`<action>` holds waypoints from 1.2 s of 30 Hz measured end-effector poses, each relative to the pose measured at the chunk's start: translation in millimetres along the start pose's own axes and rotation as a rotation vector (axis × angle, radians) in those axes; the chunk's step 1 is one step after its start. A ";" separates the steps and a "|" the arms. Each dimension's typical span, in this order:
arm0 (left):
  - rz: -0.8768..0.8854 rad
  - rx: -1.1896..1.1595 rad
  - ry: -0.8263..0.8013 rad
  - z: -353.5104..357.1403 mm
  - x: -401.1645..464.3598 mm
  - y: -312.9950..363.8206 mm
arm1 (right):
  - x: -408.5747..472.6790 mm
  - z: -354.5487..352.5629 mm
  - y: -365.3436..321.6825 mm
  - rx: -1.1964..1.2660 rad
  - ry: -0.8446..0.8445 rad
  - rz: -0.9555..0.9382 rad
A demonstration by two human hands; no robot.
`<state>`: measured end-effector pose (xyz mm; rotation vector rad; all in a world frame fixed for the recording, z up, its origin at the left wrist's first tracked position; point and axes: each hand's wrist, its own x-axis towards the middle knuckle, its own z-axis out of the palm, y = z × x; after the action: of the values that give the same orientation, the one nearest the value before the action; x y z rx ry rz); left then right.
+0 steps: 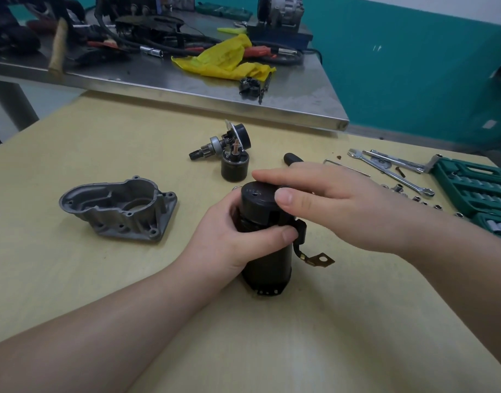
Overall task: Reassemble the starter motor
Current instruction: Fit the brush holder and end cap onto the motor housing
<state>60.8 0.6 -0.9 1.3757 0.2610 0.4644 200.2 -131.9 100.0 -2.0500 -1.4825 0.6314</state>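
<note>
While the black motor body [267,251] stands upright on the wooden table [73,279] near the middle of my view, I have both hands on it. My left hand [232,236] wraps its upper half from the nine o'clock side, thumb curled across the front, and hides much of that side of the casing. My right hand [328,205] lies over the end cap [258,198] from three o'clock, fingers nearly straight across the top and thumb against the cap's front edge; I cannot tell how far the cap is seated, since the seam is mostly covered. A short lead with a brass terminal tab [320,260] sticks out at four o'clock.

At nine o'clock from the motor, well apart, lies the grey aluminium housing [118,208]. At twelve o'clock stand a small black solenoid [234,167] and, just behind it, the pinion shaft assembly [221,143]. At two o'clock are spanners [391,171], loose sockets and a green socket case [476,188], cut off by the frame's edge. A black handle [293,159] is partly hidden behind my right hand.
</note>
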 end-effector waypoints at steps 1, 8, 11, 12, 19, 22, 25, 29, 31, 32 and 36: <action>-0.002 0.000 0.001 -0.1 -0.5 0.1 | 0.8 -0.5 2.2 0.007 -0.011 -0.001; -0.025 0.015 0.002 -3.6 -1.5 -1.6 | 4.5 5.6 13.6 0.116 0.039 -0.021; -0.001 0.027 0.011 -4.4 -2.4 -0.5 | 3.0 7.7 19.8 0.231 0.068 -0.041; 0.013 0.031 0.013 -4.6 -2.8 -0.3 | 2.4 8.7 21.7 0.263 0.078 -0.044; 0.156 0.135 0.081 -5.5 -5.6 -3.6 | -1.3 25.2 32.2 0.387 0.179 -0.066; 0.215 0.152 0.062 -7.7 -7.7 -3.0 | -3.8 30.0 34.1 0.431 0.243 -0.102; 0.228 0.108 0.023 -9.2 -7.9 -2.9 | -7.0 32.7 35.7 0.452 0.280 -0.164; 0.232 0.052 -0.044 -9.4 -8.0 -4.1 | -9.6 34.6 37.5 0.416 0.312 -0.197; 0.228 0.054 -0.068 -10.2 -8.2 -5.2 | -10.0 33.8 38.1 0.443 0.279 -0.201; 0.229 0.058 -0.076 -10.7 -8.3 -5.6 | -10.2 32.8 38.7 0.476 0.252 -0.206; 0.243 0.090 -0.088 -12.9 -7.1 -4.0 | -9.3 29.0 42.1 0.512 0.212 -0.209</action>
<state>49.6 8.1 -7.9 1.5197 0.0420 0.5974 208.6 -147.5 51.3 -1.4995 -1.2349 0.6103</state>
